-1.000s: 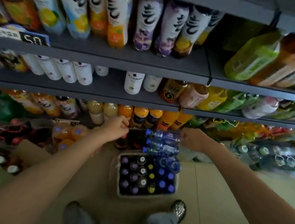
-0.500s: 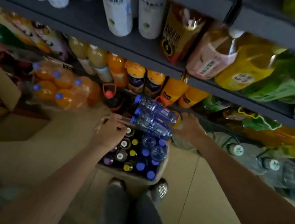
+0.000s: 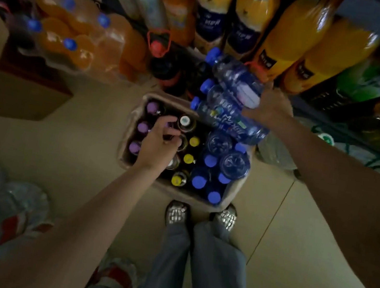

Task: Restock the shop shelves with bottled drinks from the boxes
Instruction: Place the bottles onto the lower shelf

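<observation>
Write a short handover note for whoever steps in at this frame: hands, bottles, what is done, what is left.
Right hand: holds three blue-capped bottles stacked sideways above the box's far right corner.
Left hand: down in the cardboard box, fingers curled over the caps in its middle; whether it grips one cannot be told.
Box: on the floor at the feet, mostly full of purple-, yellow- and blue-capped bottles.
Done: three bottles lifted out.
Left: shelve those three, then empty the box.

Blue-capped clear bottles (image 3: 232, 100), purple caps (image 3: 152, 108), yellow caps (image 3: 194, 141), brown box (image 3: 130, 130), orange bottles (image 3: 291, 39).
</observation>
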Demonstrator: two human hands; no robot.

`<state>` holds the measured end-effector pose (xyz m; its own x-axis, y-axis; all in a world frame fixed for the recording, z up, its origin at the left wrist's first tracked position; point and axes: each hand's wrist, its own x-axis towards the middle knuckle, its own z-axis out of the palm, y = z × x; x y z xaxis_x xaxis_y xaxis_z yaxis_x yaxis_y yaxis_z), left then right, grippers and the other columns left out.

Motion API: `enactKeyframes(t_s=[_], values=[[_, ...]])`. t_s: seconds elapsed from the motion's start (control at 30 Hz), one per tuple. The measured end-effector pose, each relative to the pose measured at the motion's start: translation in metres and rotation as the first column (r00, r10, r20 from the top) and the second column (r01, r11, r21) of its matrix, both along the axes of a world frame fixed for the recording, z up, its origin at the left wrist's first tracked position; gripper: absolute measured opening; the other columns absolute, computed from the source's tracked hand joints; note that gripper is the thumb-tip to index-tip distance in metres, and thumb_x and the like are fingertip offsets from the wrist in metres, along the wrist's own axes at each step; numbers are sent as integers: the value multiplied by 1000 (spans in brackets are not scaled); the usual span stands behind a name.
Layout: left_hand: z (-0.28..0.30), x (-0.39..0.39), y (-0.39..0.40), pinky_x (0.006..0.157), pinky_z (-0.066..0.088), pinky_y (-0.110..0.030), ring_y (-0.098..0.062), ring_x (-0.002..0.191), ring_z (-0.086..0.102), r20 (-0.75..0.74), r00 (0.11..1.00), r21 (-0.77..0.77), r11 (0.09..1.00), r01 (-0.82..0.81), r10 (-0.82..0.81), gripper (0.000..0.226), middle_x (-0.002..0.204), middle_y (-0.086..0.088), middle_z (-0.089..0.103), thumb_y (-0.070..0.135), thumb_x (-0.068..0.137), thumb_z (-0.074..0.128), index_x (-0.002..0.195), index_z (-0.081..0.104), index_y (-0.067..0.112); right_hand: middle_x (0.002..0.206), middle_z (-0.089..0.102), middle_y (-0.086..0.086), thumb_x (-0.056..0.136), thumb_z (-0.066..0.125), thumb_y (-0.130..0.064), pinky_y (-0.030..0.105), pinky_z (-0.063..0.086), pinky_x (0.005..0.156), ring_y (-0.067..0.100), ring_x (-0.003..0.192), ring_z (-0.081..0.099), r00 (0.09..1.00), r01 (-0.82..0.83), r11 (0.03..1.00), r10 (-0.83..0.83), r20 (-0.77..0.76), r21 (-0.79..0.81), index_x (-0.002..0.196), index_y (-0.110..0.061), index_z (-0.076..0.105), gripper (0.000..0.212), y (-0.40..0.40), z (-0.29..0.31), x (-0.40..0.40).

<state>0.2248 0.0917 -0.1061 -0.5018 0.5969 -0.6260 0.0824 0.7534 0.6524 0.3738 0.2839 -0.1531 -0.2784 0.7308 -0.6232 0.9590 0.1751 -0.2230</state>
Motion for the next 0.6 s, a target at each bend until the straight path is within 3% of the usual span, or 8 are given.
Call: enactKeyframes(t_s=[0.07, 0.17, 0.27, 0.33, 0.43, 0.47, 0.53, 0.6], values=[[11, 8, 7, 77, 44, -9, -2, 90, 57, 182, 979, 19, 996, -92, 87, 45, 117, -1, 58, 15, 88, 58, 130, 43, 24, 113, 54, 10, 82, 67, -39, 36, 43, 76, 31, 106, 52, 984, 76, 993, -89, -155, -90, 144, -9, 24, 81, -10, 19, 2], [28, 19, 27, 102, 33, -31, -15, 122, 46, 444, 865, -54, 971, -232, 231, 65, 135, 0, 47, 38, 84, 62, 140, 30, 28, 108, 45, 1, 81, 69, -31, 25, 37, 65, 20, 98, 50, 937, 36, 989, -83, -338, -142, 134, -5, 37, 67, -40, 56, 15], [41, 30, 37, 97, 38, -28, -14, 115, 54, 633, 729, -23, 947, -320, 262, 62, 127, 3, 57, 42, 77, 64, 132, 45, 20, 115, 55, 1, 76, 74, -31, 26, 44, 82, 15, 102, 54, 880, -101, 954, -47, -473, -282, 124, -7, 47, 60, -75, 84, 23], [41, 35, 32, 85, 48, -26, -12, 102, 62, 631, 694, -27, 904, -427, 346, 50, 113, 2, 67, 35, 78, 68, 123, 54, 19, 113, 58, -3, 76, 70, -42, 29, 45, 89, 13, 101, 57, 877, -170, 886, -63, -476, -431, 116, -12, 52, 53, -84, 91, 29], [27, 31, 13, 78, 50, -31, -18, 100, 63, 497, 754, -64, 884, -462, 430, 51, 113, -1, 66, 27, 76, 73, 122, 54, 16, 109, 57, -6, 85, 58, -44, 22, 41, 83, 9, 101, 54, 809, 110, 882, -347, -474, -458, 109, -19, 60, 35, -71, 77, 46], [21, 27, 7, 78, 51, -33, -20, 101, 63, 439, 797, -64, 899, -433, 415, 54, 113, -2, 66, 25, 73, 76, 121, 54, 14, 113, 55, -2, 87, 57, -43, 24, 38, 83, 14, 105, 53, 845, 182, 936, -305, -438, -301, 116, -17, 58, 39, -63, 65, 51], [16, 20, -2, 68, 50, -29, -20, 98, 64, 336, 882, -70, 943, -326, 330, 54, 110, -2, 66, 22, 69, 80, 115, 54, 14, 131, 48, 10, 90, 57, -38, 32, 36, 90, 27, 119, 46, 953, 77, 994, -97, -286, -80, 133, -10, 45, 52, -52, 35, 54], [14, 18, -5, 53, 48, -18, -10, 87, 64, 295, 931, -69, 977, -202, 214, 53, 103, 3, 66, 19, 69, 80, 115, 53, 16, 143, 35, 16, 91, 58, -31, 36, 31, 100, 33, 130, 35, 976, -101, 993, 89, -200, -55, 142, -3, 29, 65, -47, 3, 43]])
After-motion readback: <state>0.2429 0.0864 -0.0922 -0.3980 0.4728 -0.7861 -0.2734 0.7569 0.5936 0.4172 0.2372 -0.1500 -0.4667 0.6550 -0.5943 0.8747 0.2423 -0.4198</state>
